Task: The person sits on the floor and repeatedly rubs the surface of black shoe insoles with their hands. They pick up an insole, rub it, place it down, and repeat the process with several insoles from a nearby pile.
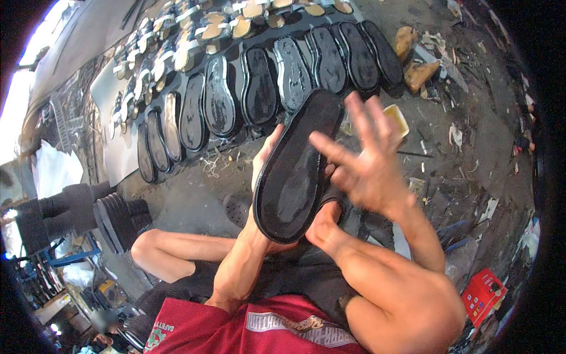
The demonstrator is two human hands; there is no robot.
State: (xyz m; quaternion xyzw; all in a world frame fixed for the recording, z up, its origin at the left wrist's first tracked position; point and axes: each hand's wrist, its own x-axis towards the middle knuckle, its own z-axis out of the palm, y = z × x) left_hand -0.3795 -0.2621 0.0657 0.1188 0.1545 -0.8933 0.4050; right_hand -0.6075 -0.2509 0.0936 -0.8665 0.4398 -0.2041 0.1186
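Note:
A black shoe sole [289, 183] is tilted in front of me, its upper face toward me and patchy with shine near the heel. My left hand [265, 156] grips it from beneath and along its left edge, most of the fingers hidden behind it. Over the right side of the sole, my right hand [372, 171] has its fingers spread, slightly blurred. Its index fingertip is over the sole's middle; whether it touches I cannot tell. Several more black soles [259, 85] lie in a curved row beyond, some with a wet-looking gloss.
Behind the row stand several sandal uppers with tan insoles [242, 28]. A yellowish container [396, 121] is beyond my right hand, near wooden shoe lasts [421, 75]. Stacked black soles [118, 218] rise at left, a dark clog [236, 210] nearby. A red box [484, 295] lies right.

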